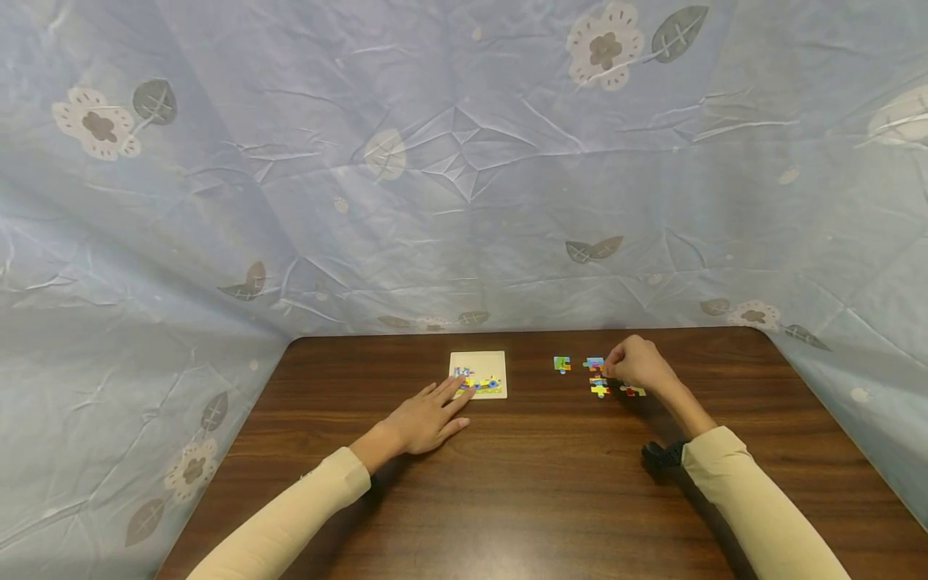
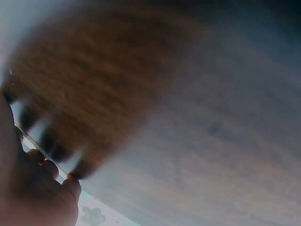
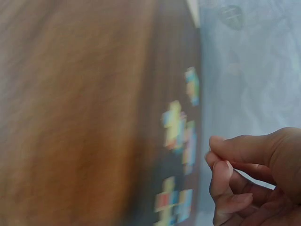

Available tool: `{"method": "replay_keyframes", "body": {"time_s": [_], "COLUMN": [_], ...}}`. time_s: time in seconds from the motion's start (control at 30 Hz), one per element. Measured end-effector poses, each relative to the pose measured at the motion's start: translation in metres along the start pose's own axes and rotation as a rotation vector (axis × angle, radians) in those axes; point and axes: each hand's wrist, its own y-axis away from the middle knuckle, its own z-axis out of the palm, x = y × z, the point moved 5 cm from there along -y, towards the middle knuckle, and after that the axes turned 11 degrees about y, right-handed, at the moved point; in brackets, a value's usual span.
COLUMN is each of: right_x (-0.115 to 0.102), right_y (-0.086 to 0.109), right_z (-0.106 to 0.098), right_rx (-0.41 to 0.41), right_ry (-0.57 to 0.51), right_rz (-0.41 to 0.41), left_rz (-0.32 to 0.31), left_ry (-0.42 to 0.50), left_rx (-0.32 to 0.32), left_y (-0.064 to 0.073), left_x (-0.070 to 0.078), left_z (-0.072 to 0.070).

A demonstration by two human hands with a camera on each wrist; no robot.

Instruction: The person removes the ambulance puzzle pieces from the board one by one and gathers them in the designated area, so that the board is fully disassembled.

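Note:
My left hand [image 1: 426, 420] lies with spread fingers at the lower left of a square cream puzzle tray [image 1: 477, 362], fingertips over its corner. Along the tray's lower part runs a yellow and blue vehicle picture, partly covered by the fingers. My right hand [image 1: 642, 367] is raised above several loose jigsaw pieces; in the right wrist view its thumb and index fingertips meet, and no piece shows between them. Near it lie a blue-topped piece [image 1: 594, 363], a yellow piece [image 1: 599, 391] and a red and yellow piece [image 1: 634, 391]. A green piece [image 1: 561, 363] sits farther left.
The dark wooden table [image 1: 507, 491] reaches back to a pale floral cloth [image 1: 464, 266], which also hangs at both sides. A black strap [image 1: 661, 455] is around the right wrist. The left wrist view is mostly blurred table.

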Motion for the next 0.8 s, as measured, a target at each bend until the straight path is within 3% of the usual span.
{"method": "replay_keyframes", "body": {"time_s": [0.17, 0.33, 0.57, 0.8], "right_x": [-0.026, -0.060, -0.102, -0.143], "right_y": [-0.002, -0.008, -0.024, -0.043], "right_z": [-0.015, -0.017, -0.004, 0.024], "right_rx": [0.072, 0.104, 0.101, 0.075], "right_ry": [-0.001, -0.040, -0.078, -0.115], "right_rz": [-0.056, -0.108, -0.134, -0.222], "left_rz": [-0.007, -0.010, -0.017, -0.025], "left_ry": [-0.003, -0.005, 0.000, -0.012], "left_rx": [-0.012, -0.013, -0.018, -0.007], "left_y": [0.000, 0.000, -0.001, -0.003], "left_x": [0.001, 0.002, 0.003, 0.003], "left_z": [-0.002, -0.004, -0.005, -0.007]}}
